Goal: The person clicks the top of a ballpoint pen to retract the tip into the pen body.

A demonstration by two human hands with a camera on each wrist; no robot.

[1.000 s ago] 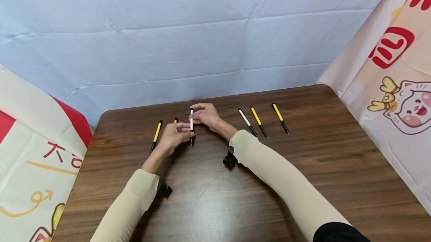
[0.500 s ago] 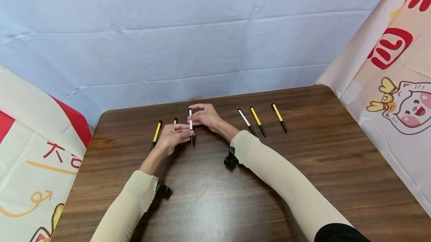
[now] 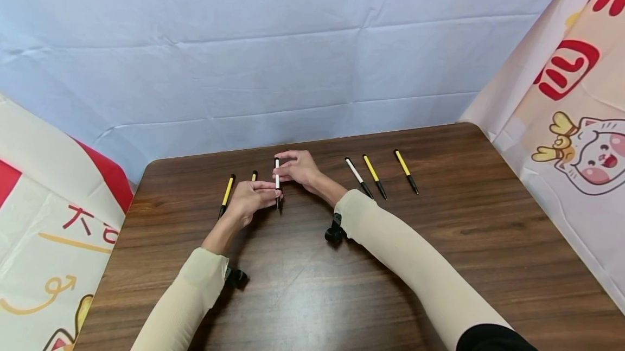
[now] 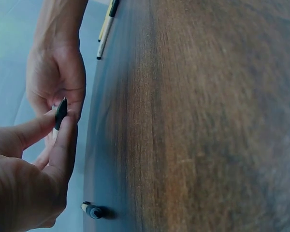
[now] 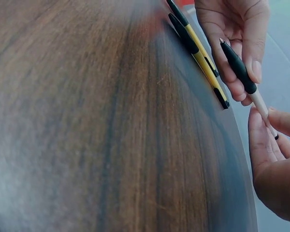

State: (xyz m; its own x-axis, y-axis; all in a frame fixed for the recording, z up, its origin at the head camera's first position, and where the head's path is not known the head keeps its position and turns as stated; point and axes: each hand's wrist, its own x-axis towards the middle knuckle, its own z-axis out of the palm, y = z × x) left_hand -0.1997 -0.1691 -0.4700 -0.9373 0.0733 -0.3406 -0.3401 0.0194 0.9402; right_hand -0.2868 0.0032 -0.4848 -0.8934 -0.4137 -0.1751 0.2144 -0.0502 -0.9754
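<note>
A white pen (image 3: 277, 178) with a black grip and tip is held between my two hands near the far side of the table. In the head view, my left hand (image 3: 248, 199) pinches it at the lower, black part. My right hand (image 3: 301, 170) grips the upper, white end between thumb and fingers. The right wrist view shows the black grip (image 5: 238, 65) of the pen with its metal point out, angled up and left. Beside my left hand lie a yellow pen (image 3: 227, 192) and another yellow pen (image 3: 254, 176), the latter mostly hidden behind that hand.
Right of my right forearm lie a white pen (image 3: 358, 177), a yellow pen (image 3: 375, 177) and a further yellow pen (image 3: 406, 171). The brown wooden table (image 3: 303, 280) ends at a pale cloth backdrop (image 3: 293, 85). Printed cloth (image 3: 576, 139) hangs at the right.
Both hands keep hold of the white pen in almost the same place, with only a very slight shift. The pens on the table lie as before.
</note>
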